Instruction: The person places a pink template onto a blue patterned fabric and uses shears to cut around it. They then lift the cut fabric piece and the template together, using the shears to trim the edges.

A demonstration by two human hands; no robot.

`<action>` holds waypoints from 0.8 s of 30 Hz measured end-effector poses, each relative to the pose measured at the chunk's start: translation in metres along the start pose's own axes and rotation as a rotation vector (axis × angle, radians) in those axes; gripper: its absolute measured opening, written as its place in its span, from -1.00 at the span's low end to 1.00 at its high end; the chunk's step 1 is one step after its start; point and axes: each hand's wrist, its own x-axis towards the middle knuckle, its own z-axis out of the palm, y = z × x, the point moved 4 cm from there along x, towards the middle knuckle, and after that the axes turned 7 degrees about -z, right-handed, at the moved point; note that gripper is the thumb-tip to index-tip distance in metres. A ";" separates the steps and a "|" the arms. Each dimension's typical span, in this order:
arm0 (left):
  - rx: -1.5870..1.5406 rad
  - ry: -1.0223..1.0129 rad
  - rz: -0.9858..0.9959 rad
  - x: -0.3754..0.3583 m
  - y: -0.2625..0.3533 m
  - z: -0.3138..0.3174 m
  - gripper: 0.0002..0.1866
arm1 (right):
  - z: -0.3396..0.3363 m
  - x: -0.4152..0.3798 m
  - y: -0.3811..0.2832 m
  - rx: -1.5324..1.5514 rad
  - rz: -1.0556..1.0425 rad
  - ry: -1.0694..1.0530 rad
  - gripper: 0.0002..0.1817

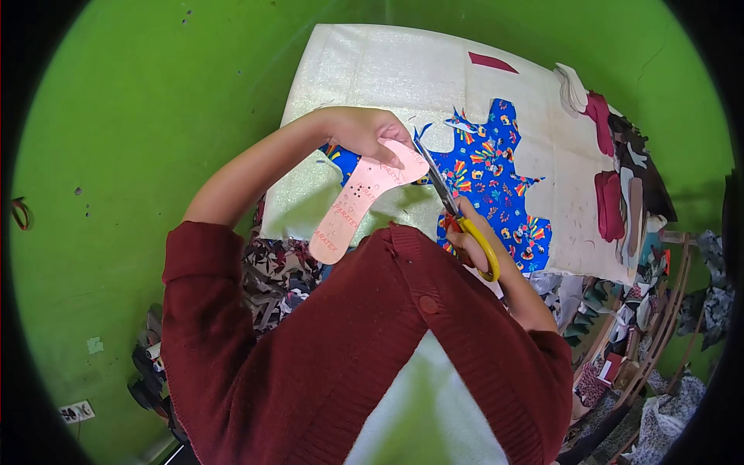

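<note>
My left hand (368, 133) grips the wide end of a pale pink insole-shaped piece (341, 213) printed with red "PARATEX" lettering and dotted with small holes. Its narrow end points down toward my chest. In my right hand (474, 239) is a pair of scissors (443, 190) with yellow handles, the fingers wrapped around them. The scissor blades reach up to the right edge of the pink piece, close to my left fingertips. Blue patterned fabric (496, 167) with cut, jagged edges lies under and beside the scissors, and a bit of it shows behind the pink piece.
A cream-covered table (372, 66) holds the fabric. A dark red scrap (494, 62) lies near its far edge. Stacks of dark red pieces (609, 205) and pale cut pieces (572, 89) line the right side. Fabric scraps (275, 279) are heaped below the table's left side.
</note>
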 end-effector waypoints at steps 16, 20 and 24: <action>0.155 -0.009 0.030 -0.001 0.008 0.008 -0.40 | -0.009 -0.017 -0.016 -0.098 -0.154 -0.117 -0.01; 0.172 -0.022 0.126 -0.004 0.014 0.010 -0.40 | -0.006 -0.019 -0.018 -0.042 -0.104 -0.177 0.00; 0.170 0.006 0.052 -0.008 0.016 0.007 -0.38 | -0.006 -0.016 -0.021 -0.066 -0.148 -0.125 0.02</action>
